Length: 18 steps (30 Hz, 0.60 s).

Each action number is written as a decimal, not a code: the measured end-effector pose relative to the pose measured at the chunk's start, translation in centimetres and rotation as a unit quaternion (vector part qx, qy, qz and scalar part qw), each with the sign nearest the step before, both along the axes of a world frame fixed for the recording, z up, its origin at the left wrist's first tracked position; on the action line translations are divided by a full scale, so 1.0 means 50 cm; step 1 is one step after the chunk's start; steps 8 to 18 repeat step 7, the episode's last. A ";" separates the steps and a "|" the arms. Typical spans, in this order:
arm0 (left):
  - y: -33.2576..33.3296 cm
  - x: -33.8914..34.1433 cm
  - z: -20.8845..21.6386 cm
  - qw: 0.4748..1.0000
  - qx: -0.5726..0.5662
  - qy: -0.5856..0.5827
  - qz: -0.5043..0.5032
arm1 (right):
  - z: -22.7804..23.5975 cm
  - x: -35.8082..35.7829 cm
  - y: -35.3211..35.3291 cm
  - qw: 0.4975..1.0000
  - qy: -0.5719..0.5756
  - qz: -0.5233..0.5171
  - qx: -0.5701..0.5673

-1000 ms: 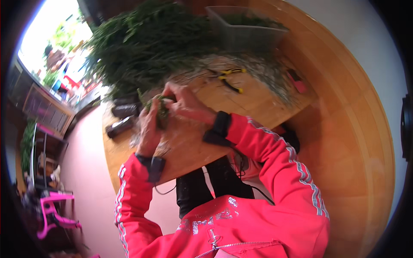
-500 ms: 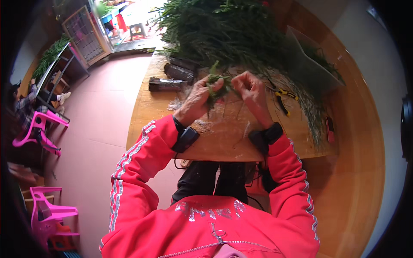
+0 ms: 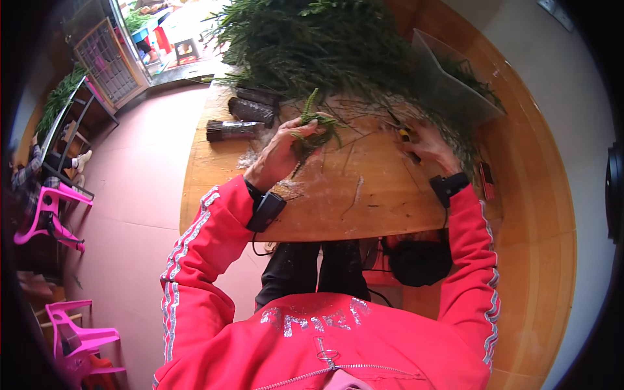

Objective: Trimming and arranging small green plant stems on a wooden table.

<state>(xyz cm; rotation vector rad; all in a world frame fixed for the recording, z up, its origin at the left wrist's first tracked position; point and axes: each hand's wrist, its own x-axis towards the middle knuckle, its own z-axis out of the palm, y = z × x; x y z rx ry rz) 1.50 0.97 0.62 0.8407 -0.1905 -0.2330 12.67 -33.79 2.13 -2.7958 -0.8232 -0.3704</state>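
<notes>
My left hand is closed around a small bunch of green sprigs above the middle of the table. The tips of the sprigs stick up past my thumb and some stems hang below. Further right, my right hand closes on the black-and-yellow pliers, their jaws pointing away from me. Part of the handles is hidden under my fingers. To the left of the sprigs lie bundles of thin dark stems, the nearest bundle bound with clear wrap.
A large heap of green branches covers the far side of the wooden table. A clear plastic bin stands at the right, near a red phone-like object. Pink plastic chairs and a person are at the left.
My right hand has left the sprigs and moved right onto the pliers, which lay on the table. My left hand still holds the sprigs. The view has shifted slightly.
</notes>
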 end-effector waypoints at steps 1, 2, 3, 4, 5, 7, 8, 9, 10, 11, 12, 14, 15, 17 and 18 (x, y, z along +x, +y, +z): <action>0.004 -0.002 0.002 1.000 0.002 -0.001 0.006 | 0.002 -0.001 -0.006 0.998 0.057 -0.006 0.021; 0.003 -0.002 0.005 1.000 -0.005 -0.006 0.000 | 0.010 -0.002 -0.013 0.993 0.114 -0.012 0.040; 0.004 -0.002 0.009 1.000 -0.013 -0.011 -0.007 | 0.018 0.002 -0.016 0.984 0.170 -0.019 0.058; 0.006 -0.001 0.011 1.000 -0.021 -0.017 -0.015 | 0.025 0.008 -0.016 0.984 0.168 -0.015 0.057; 0.010 -0.001 0.010 1.000 -0.020 -0.018 -0.011 | 0.031 0.013 -0.014 0.983 0.184 -0.024 0.016; 0.016 0.004 -0.002 0.999 -0.027 -0.023 -0.015 | 0.041 0.024 -0.007 0.974 0.213 -0.043 -0.068; 0.016 0.004 -0.002 0.999 -0.027 -0.023 -0.015 | 0.041 0.024 -0.007 0.974 0.213 -0.043 -0.068; 0.016 0.004 -0.002 0.999 -0.027 -0.023 -0.015 | 0.041 0.024 -0.007 0.974 0.213 -0.043 -0.068; 0.016 0.004 -0.002 0.999 -0.027 -0.023 -0.015 | 0.041 0.024 -0.007 0.974 0.213 -0.043 -0.068; 0.016 0.004 -0.002 0.999 -0.027 -0.023 -0.015 | 0.041 0.024 -0.007 0.974 0.213 -0.043 -0.068; 0.016 0.004 -0.002 0.999 -0.027 -0.023 -0.015 | 0.041 0.024 -0.007 0.974 0.213 -0.043 -0.068; 0.016 0.004 -0.002 0.999 -0.027 -0.023 -0.015 | 0.041 0.024 -0.007 0.974 0.213 -0.043 -0.068; 0.016 0.004 -0.002 0.999 -0.027 -0.023 -0.015 | 0.041 0.024 -0.007 0.974 0.213 -0.043 -0.068; 0.016 0.004 -0.002 0.999 -0.027 -0.023 -0.015 | 0.041 0.024 -0.007 0.974 0.213 -0.043 -0.068; 0.016 0.004 -0.002 0.999 -0.027 -0.023 -0.015 | 0.041 0.024 -0.007 0.974 0.213 -0.043 -0.068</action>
